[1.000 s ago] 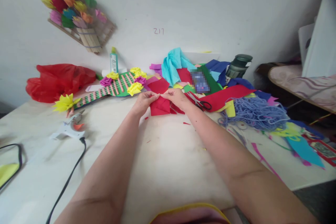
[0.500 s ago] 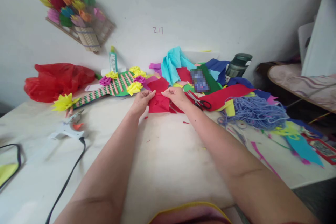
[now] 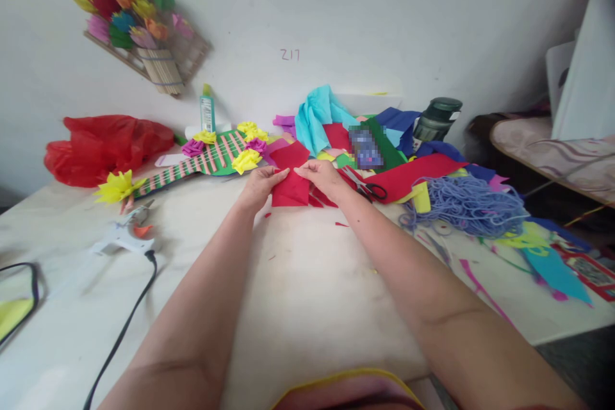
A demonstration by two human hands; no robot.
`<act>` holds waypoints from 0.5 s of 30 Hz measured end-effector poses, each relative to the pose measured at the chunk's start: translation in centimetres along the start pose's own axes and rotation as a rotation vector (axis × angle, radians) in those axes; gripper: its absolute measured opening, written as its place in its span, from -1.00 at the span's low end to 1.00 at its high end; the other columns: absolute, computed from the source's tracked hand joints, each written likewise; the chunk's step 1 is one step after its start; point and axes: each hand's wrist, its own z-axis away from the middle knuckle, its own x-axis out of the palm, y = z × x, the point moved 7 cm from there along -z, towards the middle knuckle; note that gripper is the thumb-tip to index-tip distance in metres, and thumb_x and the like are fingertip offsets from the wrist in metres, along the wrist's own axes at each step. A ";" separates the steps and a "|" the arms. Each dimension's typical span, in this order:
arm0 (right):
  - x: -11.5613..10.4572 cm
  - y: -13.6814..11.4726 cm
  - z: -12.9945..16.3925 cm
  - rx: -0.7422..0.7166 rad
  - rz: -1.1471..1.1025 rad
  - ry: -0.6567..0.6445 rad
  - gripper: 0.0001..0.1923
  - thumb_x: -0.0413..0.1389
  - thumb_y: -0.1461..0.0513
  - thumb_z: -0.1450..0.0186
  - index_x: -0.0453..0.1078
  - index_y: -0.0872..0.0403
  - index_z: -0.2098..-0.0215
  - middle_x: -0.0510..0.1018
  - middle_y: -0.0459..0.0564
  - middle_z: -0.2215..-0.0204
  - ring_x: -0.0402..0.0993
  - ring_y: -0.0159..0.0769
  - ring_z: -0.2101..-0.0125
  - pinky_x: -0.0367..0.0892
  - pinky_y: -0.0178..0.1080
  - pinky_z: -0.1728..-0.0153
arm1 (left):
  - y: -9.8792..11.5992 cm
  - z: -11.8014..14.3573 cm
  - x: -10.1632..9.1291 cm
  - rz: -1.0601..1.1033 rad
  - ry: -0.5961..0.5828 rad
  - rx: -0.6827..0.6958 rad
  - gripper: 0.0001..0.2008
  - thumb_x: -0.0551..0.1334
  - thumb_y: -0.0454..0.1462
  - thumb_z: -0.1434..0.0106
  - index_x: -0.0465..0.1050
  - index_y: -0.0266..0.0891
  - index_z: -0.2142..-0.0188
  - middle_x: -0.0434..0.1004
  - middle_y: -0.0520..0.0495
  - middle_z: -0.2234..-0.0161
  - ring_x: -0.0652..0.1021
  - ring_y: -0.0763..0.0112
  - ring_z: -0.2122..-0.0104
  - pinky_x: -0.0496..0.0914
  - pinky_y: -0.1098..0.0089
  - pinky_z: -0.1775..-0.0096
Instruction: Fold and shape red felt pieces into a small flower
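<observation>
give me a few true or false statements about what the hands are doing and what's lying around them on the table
1. Both hands pinch the top edge of a red paper piece. True: the left hand and right hand meet at its upper edge.
2. The scissors are in the right hand. False: they lie on the table just right of it.
3. A glue gun lies on the table to the left, with a black cord. True.
4. The blue yarn sits left of the hands. False: it is piled to their right.
5. The red plastic bag hangs on the wall. False: it rests on the table by the wall.
</observation>
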 end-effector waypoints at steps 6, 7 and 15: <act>-0.1 0.7 -0.2 0.044 0.001 -0.059 -0.68 0.27 0.05 0.04 0.36 0.13 0.54 0.37 -0.18 0.69 0.24 -0.50 0.68 0.15 -0.40 0.66 | 0.5 0.2 0.7 -0.050 -0.049 0.009 -0.67 0.44 -0.11 0.17 0.45 -0.31 0.54 0.47 0.01 0.61 0.43 0.49 0.57 0.30 0.47 0.48; -0.1 0.8 -0.3 0.046 -0.002 -0.047 -0.68 0.27 0.06 0.05 0.35 0.13 0.57 0.36 -0.19 0.71 0.22 -0.50 0.69 0.15 -0.40 0.67 | 0.5 0.3 0.8 -0.042 -0.048 0.006 -0.68 0.43 -0.11 0.15 0.44 -0.31 0.56 0.46 0.01 0.61 0.42 0.51 0.59 0.30 0.48 0.49; -0.1 0.9 -0.4 0.058 -0.068 0.051 -0.67 0.28 0.05 0.05 0.31 0.11 0.58 0.37 -0.18 0.70 0.24 -0.48 0.71 0.18 -0.39 0.70 | 0.3 0.5 0.7 0.134 -0.039 -0.035 -0.70 0.43 -0.18 0.13 0.44 -0.32 0.47 0.51 -0.03 0.54 0.47 0.49 0.56 0.36 0.46 0.44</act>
